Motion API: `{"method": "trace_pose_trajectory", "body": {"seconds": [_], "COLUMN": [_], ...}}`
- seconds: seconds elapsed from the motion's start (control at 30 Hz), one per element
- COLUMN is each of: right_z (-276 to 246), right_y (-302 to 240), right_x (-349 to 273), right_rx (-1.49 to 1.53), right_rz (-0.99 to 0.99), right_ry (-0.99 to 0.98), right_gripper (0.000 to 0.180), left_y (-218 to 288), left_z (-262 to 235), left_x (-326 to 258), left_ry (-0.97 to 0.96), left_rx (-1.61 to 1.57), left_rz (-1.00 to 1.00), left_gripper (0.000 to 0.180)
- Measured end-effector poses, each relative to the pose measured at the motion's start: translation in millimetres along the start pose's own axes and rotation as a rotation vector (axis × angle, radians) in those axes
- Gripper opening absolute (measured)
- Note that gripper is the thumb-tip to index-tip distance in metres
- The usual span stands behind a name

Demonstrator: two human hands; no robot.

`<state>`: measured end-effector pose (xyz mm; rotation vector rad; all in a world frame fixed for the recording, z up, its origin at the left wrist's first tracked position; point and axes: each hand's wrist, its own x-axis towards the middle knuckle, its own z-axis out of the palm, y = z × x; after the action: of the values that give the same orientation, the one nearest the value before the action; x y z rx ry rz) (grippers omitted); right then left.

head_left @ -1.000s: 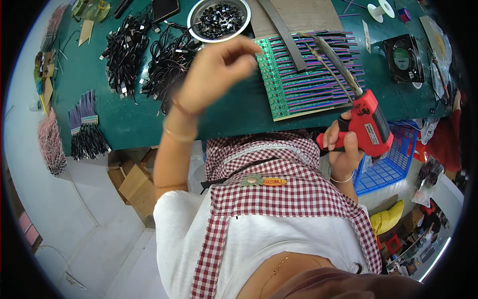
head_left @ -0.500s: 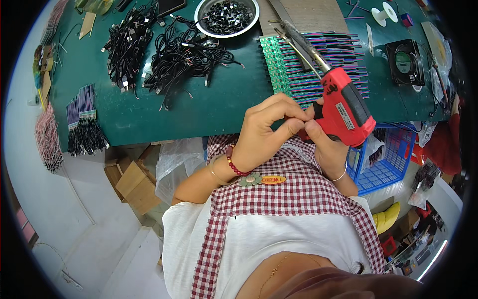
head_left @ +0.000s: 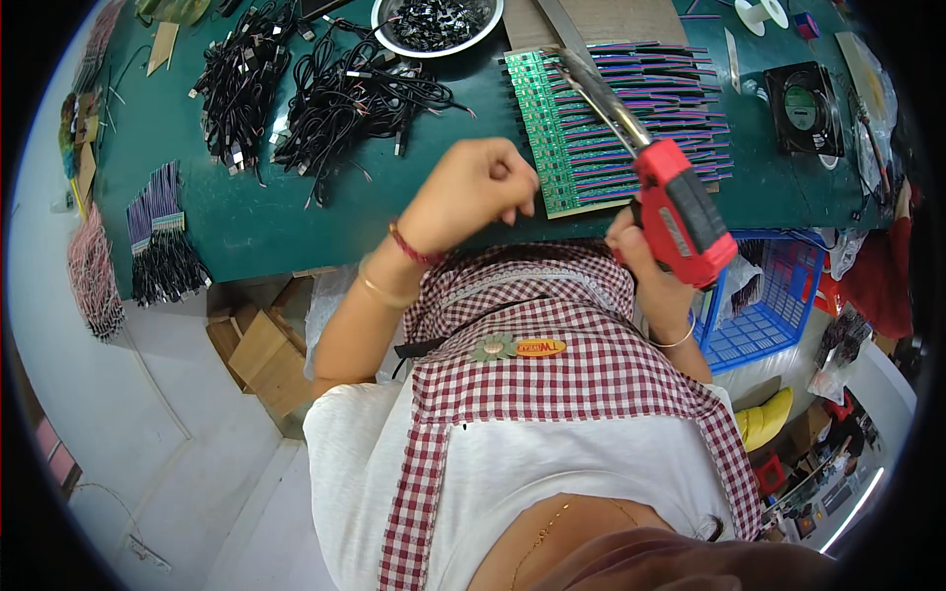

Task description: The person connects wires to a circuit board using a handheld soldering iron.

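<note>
the right hand (head_left: 652,258) is wrapped tight around the grip of a red soldering gun (head_left: 678,212), its metal tip reaching away over the green circuit boards (head_left: 562,148). the left hand (head_left: 475,189), just beside those boards, is curled with fingertips pinched together; what they pinch is too small to tell.

My left hand (head_left: 475,192) is raised in a loose fist, fingers curled inward, wrist bent, forearm rising from the lower left. My right hand (head_left: 645,261) sits lower at my right, fingers wrapped in a grip.
</note>
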<state>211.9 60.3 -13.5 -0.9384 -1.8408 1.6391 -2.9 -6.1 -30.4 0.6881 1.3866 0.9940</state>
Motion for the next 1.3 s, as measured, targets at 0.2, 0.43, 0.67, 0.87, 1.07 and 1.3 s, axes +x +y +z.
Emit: {"method": "trace_pose_trajectory", "body": {"seconds": [0.2,0.43,0.67,0.87,1.07,1.3], "right_z": [-30,-45,-45,-39,-46,-47], "right_y": [22,44,41,40,49,48], "right_x": [-31,-60,-58,-55,-59,-63], "right_rx": [0.119,-0.024,-0.029,0.032,-0.081,-0.134], "right_rz": [0.047,0.067,0.206,0.17,0.18,0.159], "right_ry": [0.061,-0.023,-0.005,0.03,-0.04,-0.065], "right_gripper": [0.038,0.039,0.017,0.016,0.014,0.012], "left_y": [-9,-6,-6,-9,-9,-6], "left_z": [-9,-8,-7,-6,-4,-3], "left_x": [20,22,22,23,21,20], "left_ry": [0.019,0.022,0.032,0.061,0.07,0.078], "left_rx": [-0.143,-0.125,-0.124,-0.144,-0.116,-0.105], "left_rz": [-0.098,-0.131,-0.136,-0.115,-0.11,-0.117], "left_gripper": [0.01,0.009,0.009,0.007,0.009,0.009]}}
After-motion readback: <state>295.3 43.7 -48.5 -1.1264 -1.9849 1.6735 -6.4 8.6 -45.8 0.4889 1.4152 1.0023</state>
